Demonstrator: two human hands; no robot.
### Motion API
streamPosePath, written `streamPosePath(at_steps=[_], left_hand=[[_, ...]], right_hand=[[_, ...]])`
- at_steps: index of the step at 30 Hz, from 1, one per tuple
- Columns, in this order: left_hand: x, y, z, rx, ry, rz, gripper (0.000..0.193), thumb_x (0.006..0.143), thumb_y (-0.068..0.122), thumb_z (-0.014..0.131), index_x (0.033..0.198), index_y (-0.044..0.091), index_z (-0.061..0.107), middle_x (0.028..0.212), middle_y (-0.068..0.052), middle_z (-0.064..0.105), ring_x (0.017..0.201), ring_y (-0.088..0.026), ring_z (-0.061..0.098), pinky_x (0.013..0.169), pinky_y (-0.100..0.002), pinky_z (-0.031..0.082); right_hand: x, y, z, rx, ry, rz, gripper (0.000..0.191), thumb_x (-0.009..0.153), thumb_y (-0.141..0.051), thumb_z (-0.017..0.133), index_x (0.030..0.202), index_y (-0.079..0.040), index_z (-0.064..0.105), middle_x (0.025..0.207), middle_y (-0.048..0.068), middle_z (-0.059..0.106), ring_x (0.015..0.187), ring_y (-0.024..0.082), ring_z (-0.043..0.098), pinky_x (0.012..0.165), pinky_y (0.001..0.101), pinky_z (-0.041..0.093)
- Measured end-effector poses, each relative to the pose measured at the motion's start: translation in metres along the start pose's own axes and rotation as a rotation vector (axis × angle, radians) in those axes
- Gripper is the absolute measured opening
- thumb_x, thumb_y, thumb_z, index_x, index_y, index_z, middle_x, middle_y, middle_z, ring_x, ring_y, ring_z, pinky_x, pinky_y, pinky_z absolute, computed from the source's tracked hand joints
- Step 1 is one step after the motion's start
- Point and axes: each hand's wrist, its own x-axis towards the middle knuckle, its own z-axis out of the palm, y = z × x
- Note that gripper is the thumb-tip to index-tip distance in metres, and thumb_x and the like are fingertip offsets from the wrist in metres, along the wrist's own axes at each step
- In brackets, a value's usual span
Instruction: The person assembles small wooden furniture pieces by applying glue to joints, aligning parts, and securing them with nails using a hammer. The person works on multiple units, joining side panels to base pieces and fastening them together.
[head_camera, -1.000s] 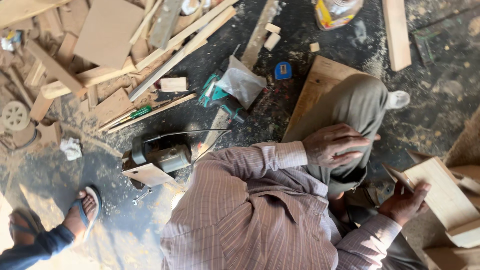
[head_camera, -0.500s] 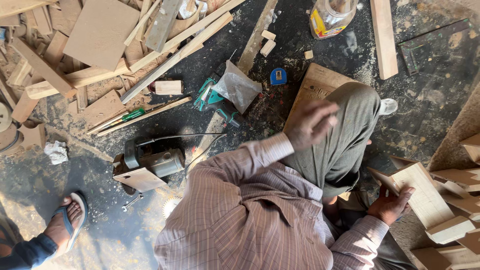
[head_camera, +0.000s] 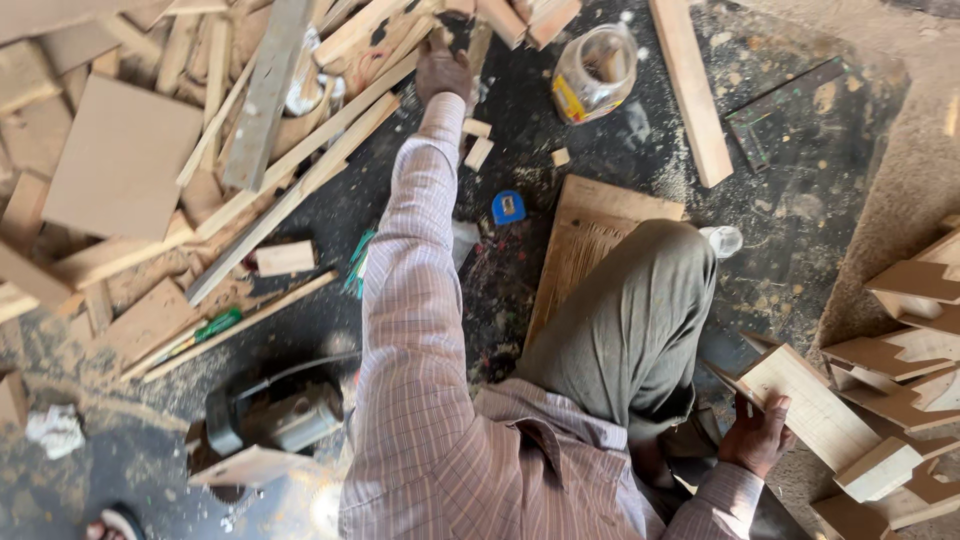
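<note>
A woodworking workshop: offcuts and wooden strips (head_camera: 300, 165) litter a dark, sawdust-strewn floor (head_camera: 800, 200), with a power saw (head_camera: 270, 415), a blue tape measure (head_camera: 508, 207) and stacked cut boards (head_camera: 900, 360).

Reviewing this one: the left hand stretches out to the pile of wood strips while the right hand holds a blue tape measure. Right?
Not quite. In the head view the right hand holds a flat wooden piece; the blue tape measure lies on the floor. The left hand does reach the wood strips.

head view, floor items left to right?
White rag → square board → green-handled tool → left hand → blue tape measure → clear jar → plank → right hand, holding a cut wooden piece.
</note>
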Motion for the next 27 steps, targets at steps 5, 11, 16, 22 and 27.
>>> streamPosePath(at_steps=[5, 11, 16, 22, 27], left_hand=[[0.088, 0.033, 0.047, 0.003, -0.183, -0.060, 0.055, 0.096, 0.028, 0.065, 0.144, 0.016, 0.040, 0.140, -0.015, 0.053, 0.120, -0.033, 0.068, 0.099, -0.041, 0.061], [0.153, 0.056, 0.100, 0.337, -0.206, -0.021, 0.052, 0.088, 0.040, 0.075, 0.129, 0.021, 0.049, 0.145, -0.012, 0.046, 0.125, -0.036, 0.057, 0.093, -0.047, 0.056], [0.169, 0.064, 0.133, 0.368, -0.269, -0.091, 0.047, 0.100, 0.036, 0.069, 0.137, 0.014, 0.050, 0.133, -0.018, 0.065, 0.116, -0.034, 0.069, 0.086, -0.039, 0.065], [0.142, 0.057, 0.141, -0.211, -0.214, -0.289, 0.035, 0.094, 0.018, 0.073, 0.123, 0.004, 0.061, 0.117, -0.016, 0.069, 0.105, -0.029, 0.073, 0.088, -0.040, 0.067], [0.062, 0.016, 0.116, -1.258, -0.515, -0.625, 0.025, 0.089, 0.003, 0.076, 0.112, -0.005, 0.070, 0.104, -0.014, 0.073, 0.096, -0.026, 0.076, 0.089, -0.041, 0.068]], right_hand=[[0.023, 0.014, 0.045, -0.082, 0.002, -0.033, 0.017, 0.112, -0.023, 0.070, 0.124, -0.014, 0.064, 0.130, 0.007, 0.068, 0.127, 0.026, 0.063, 0.112, 0.0561, 0.051], [0.061, 0.027, 0.080, -0.112, 0.013, -0.039, 0.021, 0.111, -0.020, 0.072, 0.129, -0.013, 0.065, 0.130, 0.006, 0.067, 0.126, 0.024, 0.062, 0.112, 0.0510, 0.050], [0.085, 0.032, 0.092, -0.174, 0.062, -0.049, 0.018, 0.108, -0.020, 0.076, 0.121, -0.013, 0.066, 0.127, 0.007, 0.068, 0.128, 0.027, 0.063, 0.113, 0.0532, 0.052], [0.094, 0.026, 0.083, -0.167, 0.095, -0.052, 0.027, 0.099, -0.025, 0.078, 0.121, -0.017, 0.065, 0.130, 0.006, 0.066, 0.132, 0.028, 0.059, 0.115, 0.0546, 0.049], [0.092, 0.016, 0.052, 0.075, 0.010, 0.029, 0.034, 0.098, -0.031, 0.070, 0.123, -0.008, 0.068, 0.132, 0.008, 0.066, 0.134, 0.031, 0.057, 0.115, 0.0543, 0.046]])
